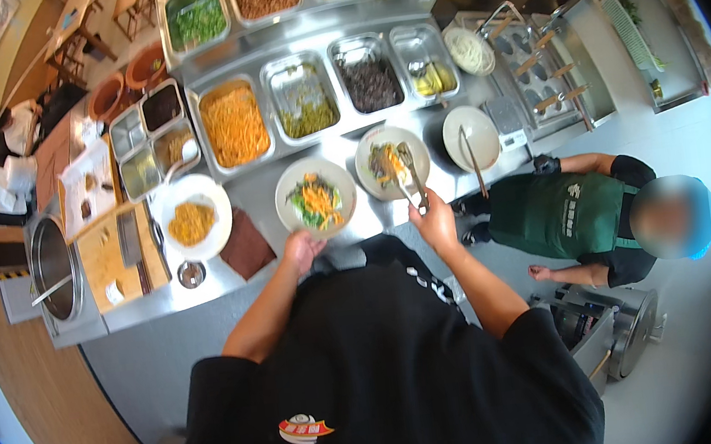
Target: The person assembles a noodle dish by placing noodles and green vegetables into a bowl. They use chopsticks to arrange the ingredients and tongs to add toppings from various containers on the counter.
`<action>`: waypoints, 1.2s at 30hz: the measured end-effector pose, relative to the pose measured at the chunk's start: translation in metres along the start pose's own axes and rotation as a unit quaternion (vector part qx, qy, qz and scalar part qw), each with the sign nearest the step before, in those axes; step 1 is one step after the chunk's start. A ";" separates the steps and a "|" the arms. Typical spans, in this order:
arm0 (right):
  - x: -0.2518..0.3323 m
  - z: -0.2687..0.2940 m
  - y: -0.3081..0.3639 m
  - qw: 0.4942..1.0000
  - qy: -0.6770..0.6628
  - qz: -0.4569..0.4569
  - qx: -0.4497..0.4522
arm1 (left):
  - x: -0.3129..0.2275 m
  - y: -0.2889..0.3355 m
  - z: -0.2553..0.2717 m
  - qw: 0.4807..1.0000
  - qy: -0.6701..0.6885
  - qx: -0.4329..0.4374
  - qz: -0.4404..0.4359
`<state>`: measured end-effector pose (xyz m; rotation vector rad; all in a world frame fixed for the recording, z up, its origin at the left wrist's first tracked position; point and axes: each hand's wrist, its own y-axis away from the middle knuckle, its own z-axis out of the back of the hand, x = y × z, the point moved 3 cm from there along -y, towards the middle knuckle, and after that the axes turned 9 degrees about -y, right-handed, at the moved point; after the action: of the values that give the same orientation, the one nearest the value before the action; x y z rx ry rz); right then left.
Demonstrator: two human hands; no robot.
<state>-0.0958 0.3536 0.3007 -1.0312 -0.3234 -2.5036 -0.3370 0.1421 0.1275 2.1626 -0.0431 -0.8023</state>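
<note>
My left hand (303, 250) is at the near rim of a white bowl (287, 219), its fingers closed on the edge. Shredded orange topping and greens (316, 202) lie in that bowl. In my right hand (436, 220) is a pair of metal tongs (408, 163), whose tips reach into a second white bowl (420, 146) just to the right. Greens and orange shreds (386, 166) show inside it, partly hidden by the tongs. Farther right stands a third white bowl (456, 133) with a long utensil (469, 149) leaning in it.
Steel pans of toppings, including orange shreds (234, 123) and dark pieces (369, 80), line the counter's back. At left are a plate of yellow food (191, 225), a cutting board (105, 259) with a cleaver (129, 239), and a pot (52, 256). A co-worker in a green apron (539, 214) stands right.
</note>
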 end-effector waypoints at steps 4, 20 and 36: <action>0.013 0.002 -0.015 0.997 -0.008 -0.026 0.071 | -0.012 0.009 -0.013 1.000 -0.004 -0.004 -0.013; 0.085 0.015 -0.140 0.966 -0.173 0.005 0.191 | 0.015 0.003 -0.003 0.998 0.027 -0.041 -0.035; 0.138 0.161 -0.460 0.942 0.309 0.130 0.035 | -0.070 0.074 -0.094 0.982 0.039 -0.111 -0.145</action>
<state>-0.2943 0.7815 0.4855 -0.2026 -0.0755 -2.3973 -0.3233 0.1768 0.2614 2.0091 0.3925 -0.8400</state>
